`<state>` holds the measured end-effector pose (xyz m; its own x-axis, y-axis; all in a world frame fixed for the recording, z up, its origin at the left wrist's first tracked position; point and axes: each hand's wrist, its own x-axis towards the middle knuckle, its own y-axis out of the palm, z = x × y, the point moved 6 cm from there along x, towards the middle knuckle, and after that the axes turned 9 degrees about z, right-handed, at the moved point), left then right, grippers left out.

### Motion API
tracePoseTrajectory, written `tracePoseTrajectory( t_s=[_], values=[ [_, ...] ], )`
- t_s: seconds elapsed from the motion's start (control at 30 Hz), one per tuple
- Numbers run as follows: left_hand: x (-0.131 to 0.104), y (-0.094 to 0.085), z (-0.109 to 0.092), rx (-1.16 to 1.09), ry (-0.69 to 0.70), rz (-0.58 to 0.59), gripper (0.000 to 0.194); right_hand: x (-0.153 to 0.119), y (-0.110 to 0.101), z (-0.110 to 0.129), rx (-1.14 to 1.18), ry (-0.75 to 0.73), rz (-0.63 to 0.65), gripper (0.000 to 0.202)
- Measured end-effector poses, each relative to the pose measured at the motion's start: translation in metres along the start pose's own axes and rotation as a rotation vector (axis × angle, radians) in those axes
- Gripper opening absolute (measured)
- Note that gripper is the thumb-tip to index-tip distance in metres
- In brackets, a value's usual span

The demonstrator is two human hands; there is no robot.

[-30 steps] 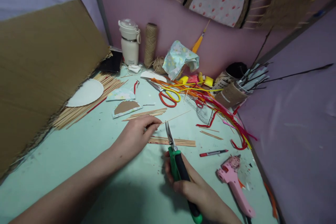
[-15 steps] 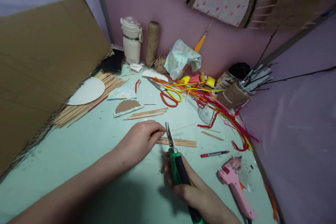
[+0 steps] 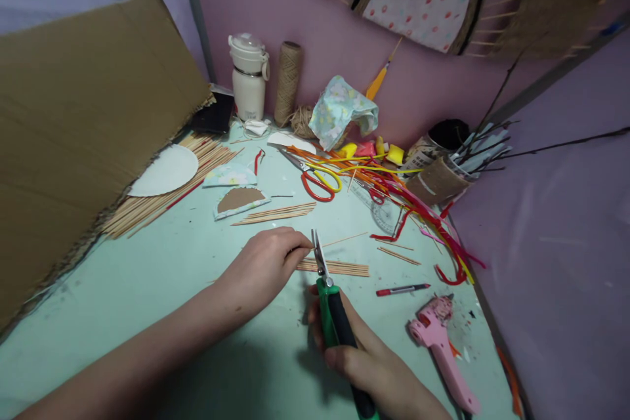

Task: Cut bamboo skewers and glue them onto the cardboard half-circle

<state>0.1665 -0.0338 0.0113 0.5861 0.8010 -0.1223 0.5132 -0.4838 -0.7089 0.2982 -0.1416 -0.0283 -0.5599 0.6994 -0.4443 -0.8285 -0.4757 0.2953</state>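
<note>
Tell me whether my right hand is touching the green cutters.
Touching. The head view shows it plainly: your right hand is wrapped around the handles of the green cutters, with the thumb lying across them.

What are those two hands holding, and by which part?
The right hand grips the cutters around their handles. The left hand pinches a thin stick just left of the cutters' blades.

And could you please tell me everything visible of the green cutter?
The cutter has green and black handles and slightly parted, metal-looking blades with a round pivot. Gripped in the right hand, it slants, blades pointing forward, its handles reaching the bottom edge. A thin stick, pinched by the left hand, meets the blades.
</note>
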Motion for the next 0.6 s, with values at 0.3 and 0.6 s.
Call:
tracePoseTrajectory(
  t_s=[0.3, 0.6],
  values=[
    [-0.0004, 0.0005, -0.0012, 0.035, -0.010, 0.011, 0.023, 0.0003, -0.0003, -0.0003, -0.028, 0.002, 0.001, 0.038],
    [0.0007, 0.0009, -0.0029, 0.055, -0.034, 0.035, 0.024, -0.0001, -0.0004, -0.0001, -0.027, 0.002, -0.005, 0.041]
  ],
)
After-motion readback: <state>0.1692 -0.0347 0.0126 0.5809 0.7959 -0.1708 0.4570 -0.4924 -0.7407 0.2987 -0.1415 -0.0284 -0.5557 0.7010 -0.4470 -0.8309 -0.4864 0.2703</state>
